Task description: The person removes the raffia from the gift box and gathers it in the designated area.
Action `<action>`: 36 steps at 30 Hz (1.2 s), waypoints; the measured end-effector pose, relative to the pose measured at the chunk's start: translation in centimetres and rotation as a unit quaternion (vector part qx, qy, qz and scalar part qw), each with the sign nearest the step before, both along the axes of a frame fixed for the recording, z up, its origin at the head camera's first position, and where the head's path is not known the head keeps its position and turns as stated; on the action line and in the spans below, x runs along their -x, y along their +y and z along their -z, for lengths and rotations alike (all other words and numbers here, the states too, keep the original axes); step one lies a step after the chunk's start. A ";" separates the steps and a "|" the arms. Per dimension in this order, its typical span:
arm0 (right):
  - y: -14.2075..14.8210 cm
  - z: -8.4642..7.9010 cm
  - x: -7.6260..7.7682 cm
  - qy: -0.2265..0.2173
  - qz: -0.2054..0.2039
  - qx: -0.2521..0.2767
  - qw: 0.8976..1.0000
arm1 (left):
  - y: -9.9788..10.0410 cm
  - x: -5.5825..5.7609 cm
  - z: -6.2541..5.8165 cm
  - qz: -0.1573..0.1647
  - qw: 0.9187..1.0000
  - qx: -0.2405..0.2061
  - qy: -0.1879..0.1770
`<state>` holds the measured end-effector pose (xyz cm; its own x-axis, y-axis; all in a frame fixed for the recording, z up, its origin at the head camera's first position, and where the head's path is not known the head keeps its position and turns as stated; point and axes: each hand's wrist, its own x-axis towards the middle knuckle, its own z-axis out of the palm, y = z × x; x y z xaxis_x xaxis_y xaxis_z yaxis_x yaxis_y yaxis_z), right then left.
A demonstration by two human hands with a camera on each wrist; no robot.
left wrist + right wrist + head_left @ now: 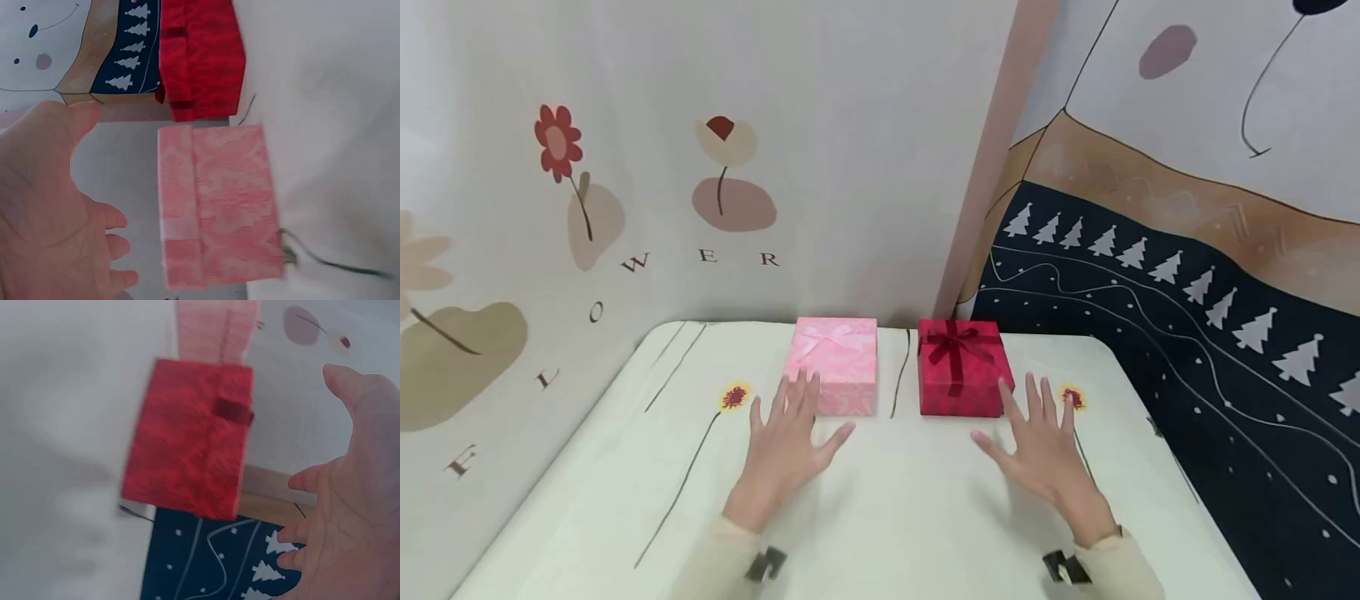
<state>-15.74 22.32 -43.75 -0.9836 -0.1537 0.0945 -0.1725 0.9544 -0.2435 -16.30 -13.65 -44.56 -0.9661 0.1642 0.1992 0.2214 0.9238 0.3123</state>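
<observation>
A pink gift box (846,367) with a pale ribbon bow stands near the back of the table, its lid on. To its right is a dark red gift box (966,379) with a dark red ribbon and bow, also lidded. My left hand (786,450) is spread with its fingers toward the pink box, overlapping its front left corner in the head view. My right hand (1041,454) is spread too, its fingers near the red box's front right corner. In the wrist views, the pink box (231,206) and the red box (187,437) stand apart from the fingers. Neither hand holds anything.
A white cloth with printed sunflowers covers the table (895,517). Behind it hangs a pale curtain (865,150) with flower prints and letters. A dark cloth (1112,308) with white trees hangs at the right. Each sleeve has a small dark clip-like piece (766,564) at the wrist.
</observation>
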 end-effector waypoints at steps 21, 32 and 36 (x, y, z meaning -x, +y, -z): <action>3.2 -1.8 14.1 -0.117 0.055 0.217 0.967 | 13.2 14.1 -3.4 0.093 0.975 -0.171 -0.111; 2.3 1.2 14.8 -0.167 0.143 0.344 0.913 | 14.2 15.2 0.7 -0.001 0.936 -0.308 -0.173; 2.7 1.1 15.0 -0.157 0.168 0.376 0.898 | 14.3 15.1 0.6 -0.015 0.929 -0.322 -0.181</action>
